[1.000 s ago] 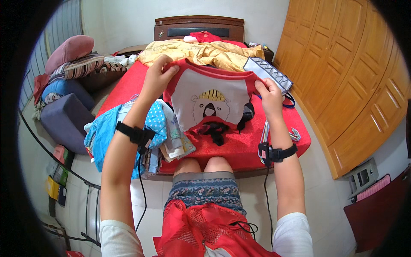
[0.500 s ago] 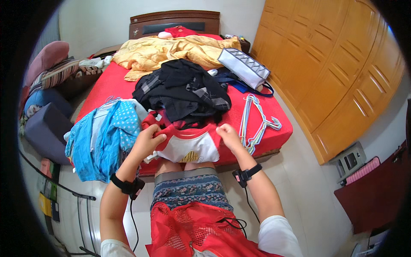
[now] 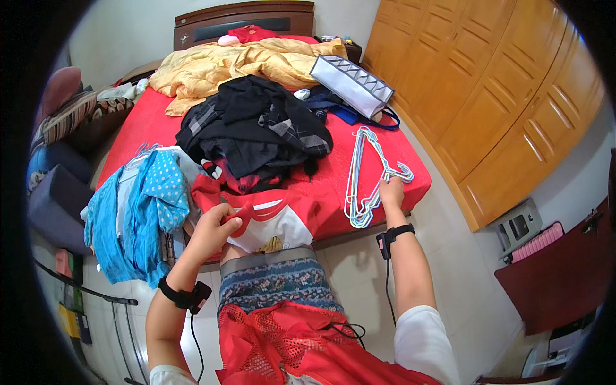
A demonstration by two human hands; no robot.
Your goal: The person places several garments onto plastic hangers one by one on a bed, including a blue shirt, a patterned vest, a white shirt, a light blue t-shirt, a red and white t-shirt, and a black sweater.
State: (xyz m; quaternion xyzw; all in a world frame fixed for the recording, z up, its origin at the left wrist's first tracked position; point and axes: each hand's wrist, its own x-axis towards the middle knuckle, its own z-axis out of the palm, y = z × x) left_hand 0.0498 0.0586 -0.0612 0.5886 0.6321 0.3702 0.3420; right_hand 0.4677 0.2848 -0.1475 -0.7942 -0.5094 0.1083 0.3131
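A white T-shirt with red raglan sleeves and a yellow print (image 3: 274, 232) lies at the front edge of the bed, against my legs. My left hand (image 3: 215, 228) pinches its red left shoulder near the collar. The other sleeve rests loose on the bed. To the right, my right hand (image 3: 392, 190) reaches into a bunch of pale wire clothes hangers (image 3: 360, 176). Its fingers are curled at the hooks' end, around a hanger's neck, with the fingertips partly hidden. The hangers lie flat on the red sheet.
A heap of black clothes (image 3: 256, 128) lies mid-bed (image 3: 138, 128). Blue garments on hangers (image 3: 131, 212) drape over the bed's left front corner. Farther back are a yellow quilt (image 3: 244, 61) and a white storage box (image 3: 351, 83). A wooden wardrobe (image 3: 481, 83) stands along the right.
My right hand has let go of the shirt's right shoulder and moved right to the hangers. That side of the shirt has dropped onto the bed. My left hand still holds its shoulder.
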